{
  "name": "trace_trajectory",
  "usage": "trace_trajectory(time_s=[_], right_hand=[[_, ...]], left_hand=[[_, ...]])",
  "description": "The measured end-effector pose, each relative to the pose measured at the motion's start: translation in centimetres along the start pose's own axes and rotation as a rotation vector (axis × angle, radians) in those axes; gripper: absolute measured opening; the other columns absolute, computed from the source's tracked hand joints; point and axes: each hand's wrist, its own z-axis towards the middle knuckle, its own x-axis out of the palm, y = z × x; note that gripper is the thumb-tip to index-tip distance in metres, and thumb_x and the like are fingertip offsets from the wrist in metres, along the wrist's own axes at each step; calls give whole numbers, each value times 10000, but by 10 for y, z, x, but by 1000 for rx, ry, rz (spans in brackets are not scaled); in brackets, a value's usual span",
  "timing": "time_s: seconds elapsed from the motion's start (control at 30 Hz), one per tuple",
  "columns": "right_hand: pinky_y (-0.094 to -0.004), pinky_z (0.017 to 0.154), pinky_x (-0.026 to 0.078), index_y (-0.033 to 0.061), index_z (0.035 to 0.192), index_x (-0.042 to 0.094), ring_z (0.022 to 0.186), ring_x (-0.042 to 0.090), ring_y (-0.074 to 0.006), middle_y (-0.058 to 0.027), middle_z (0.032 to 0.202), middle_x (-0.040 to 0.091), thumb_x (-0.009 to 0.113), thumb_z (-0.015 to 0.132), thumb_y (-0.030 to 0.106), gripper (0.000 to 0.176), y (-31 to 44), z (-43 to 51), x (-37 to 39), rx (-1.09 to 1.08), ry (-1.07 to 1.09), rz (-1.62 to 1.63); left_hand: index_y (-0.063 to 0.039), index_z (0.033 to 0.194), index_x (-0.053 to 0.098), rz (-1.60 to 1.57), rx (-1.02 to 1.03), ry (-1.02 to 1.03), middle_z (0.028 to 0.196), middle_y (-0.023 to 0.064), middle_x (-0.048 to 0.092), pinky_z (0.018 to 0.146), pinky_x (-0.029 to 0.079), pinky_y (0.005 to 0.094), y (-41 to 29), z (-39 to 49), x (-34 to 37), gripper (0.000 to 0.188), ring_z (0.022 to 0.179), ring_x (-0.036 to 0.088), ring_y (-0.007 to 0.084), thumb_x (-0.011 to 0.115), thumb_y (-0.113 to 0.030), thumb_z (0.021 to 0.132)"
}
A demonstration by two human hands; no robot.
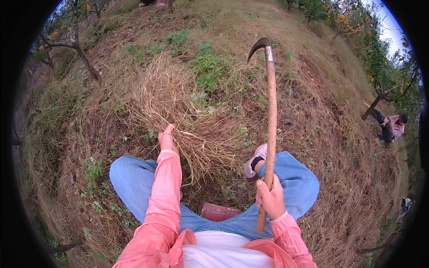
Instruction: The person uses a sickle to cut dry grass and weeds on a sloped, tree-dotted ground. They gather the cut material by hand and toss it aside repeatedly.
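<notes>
My left hand [168,139] grips a bundle of dry grass [167,97] in front of my left knee. The stalks fan out ahead of the hand and to its right, and my fingers are partly hidden by them. In my right hand [271,197] is the wooden handle of a sickle [271,110], held near its lower end beside my right knee. The handle stands upright in the view, and the dark curved blade at its far end points to the left. Cut-looking stalks [209,144] lie over the ground between my legs.
A dark red seat or box [219,212] shows between my thighs. Green leafy weeds [209,68] grow ahead. A bare-branched tree [83,58] stands far left, and a leafy tree [378,97] at right. Near it another person [395,127] in a pink top is low on the slope.
</notes>
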Motion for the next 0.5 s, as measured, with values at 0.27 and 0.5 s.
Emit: trace_trajectory(time_s=[0.27, 0.5], right_hand=[[-285, 345, 369, 64, 913, 351, 411, 411, -120, -38, 618, 423, 540, 885, 115, 197, -109, 44, 20, 588, 66, 134], [-402, 557, 487, -9, 968, 382, 626, 557, -272, -160, 791, 536, 599, 861, 188, 312, -148, 46, 17, 431, 94, -381]], left_hand=[[-61, 888, 635, -148, 55, 323, 823, 98, 672, 670, 544, 404, -115, 40, 57, 164, 713, 646, 248, 627, -207, 813], [-72, 942, 646, -275, 171, 280, 965, 82, 675, 857, 503, 431, -157, 102, 64, 217, 899, 633, 254, 524, -244, 890]])
